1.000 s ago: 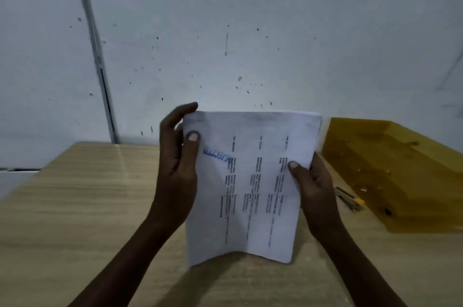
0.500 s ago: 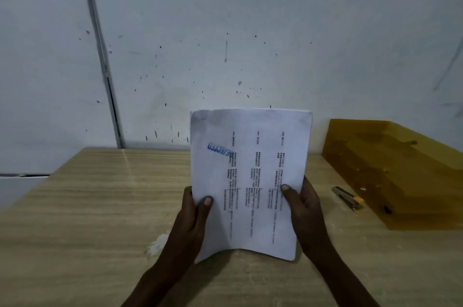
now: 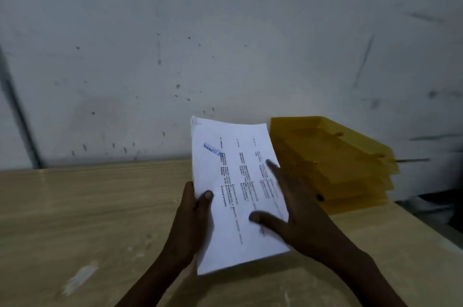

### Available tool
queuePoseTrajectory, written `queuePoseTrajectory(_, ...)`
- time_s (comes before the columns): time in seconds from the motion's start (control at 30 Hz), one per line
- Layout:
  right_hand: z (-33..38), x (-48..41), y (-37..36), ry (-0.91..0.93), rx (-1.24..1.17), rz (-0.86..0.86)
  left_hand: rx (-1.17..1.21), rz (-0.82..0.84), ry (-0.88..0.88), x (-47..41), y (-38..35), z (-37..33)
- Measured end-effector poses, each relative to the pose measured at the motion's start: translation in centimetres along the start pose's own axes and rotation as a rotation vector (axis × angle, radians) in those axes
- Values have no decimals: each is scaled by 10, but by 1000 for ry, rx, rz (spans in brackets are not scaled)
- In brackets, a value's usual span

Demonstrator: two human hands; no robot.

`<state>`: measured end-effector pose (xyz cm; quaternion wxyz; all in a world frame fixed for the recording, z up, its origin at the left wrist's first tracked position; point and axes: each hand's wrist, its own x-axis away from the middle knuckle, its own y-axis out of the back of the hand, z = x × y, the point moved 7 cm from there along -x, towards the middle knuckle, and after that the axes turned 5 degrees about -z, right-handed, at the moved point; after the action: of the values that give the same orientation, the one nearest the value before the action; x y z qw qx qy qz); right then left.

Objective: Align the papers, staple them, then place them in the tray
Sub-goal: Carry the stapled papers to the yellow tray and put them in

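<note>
Two hands are handling the papers (image 3: 235, 196) above the tabletop (image 3: 87, 206). Left hand (image 3: 193, 221) is pinching the stack's left edge, thumb on top. Right hand (image 3: 300, 219) is lying open, fingers spread across the printed face. Yellow tray (image 3: 338, 164) is sitting just right of the stack, against the wall (image 3: 225, 31).

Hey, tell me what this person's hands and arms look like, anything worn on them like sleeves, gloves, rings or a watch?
Both are bare. The left hand and right hand show no gloves, and no rings can be made out. Both forearms are uncovered down to the frame edge, with no sleeve, watch or bracelet showing. The right hand is motion-blurred, so fine detail there is unclear.
</note>
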<state>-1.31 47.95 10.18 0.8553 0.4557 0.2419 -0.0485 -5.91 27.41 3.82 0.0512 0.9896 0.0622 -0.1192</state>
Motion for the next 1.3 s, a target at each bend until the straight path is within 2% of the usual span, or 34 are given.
queuePoseTrajectory(0.07, 0, 17, -3, 60, 183, 249, 41, 10, 33, -9, -23, -1)
queuePoseTrajectory(0.1, -11, 25, -3, 83, 305, 290, 50, 18, 48, -14, -40, -4)
queuePoseTrajectory(0.2, -42, 36, 9, 209, 603, 111, 136, 54, 108, -33, -87, -7)
queuePoseTrajectory(0.33, -71, 43, 64, 254, 659, -280, 256, 160, 138, -46, -157, -25)
queuePoseTrajectory(0.43, -106, 43, 94, 191, 741, -367, 378, 287, 140, -48, -210, -51)
queuePoseTrajectory(0.53, -148, 39, 113, 64, 773, -386, 475, 392, 301, -41, -248, -62)
queuePoseTrajectory(0.67, -208, 31, 127, -89, 607, -331, 446, 568, 467, -20, -275, -58)
queuePoseTrajectory(0.8, -251, 5, 125, -55, 530, -167, 402, 660, 483, -3, -271, -49)
queuePoseTrajectory(0.97, -283, -48, 117, -233, 692, -54, 308, 606, 443, -13, -248, -32)
queuePoseTrajectory(1.3, -310, -105, 99, -500, 533, 101, 223, 474, 394, -50, -187, -11)
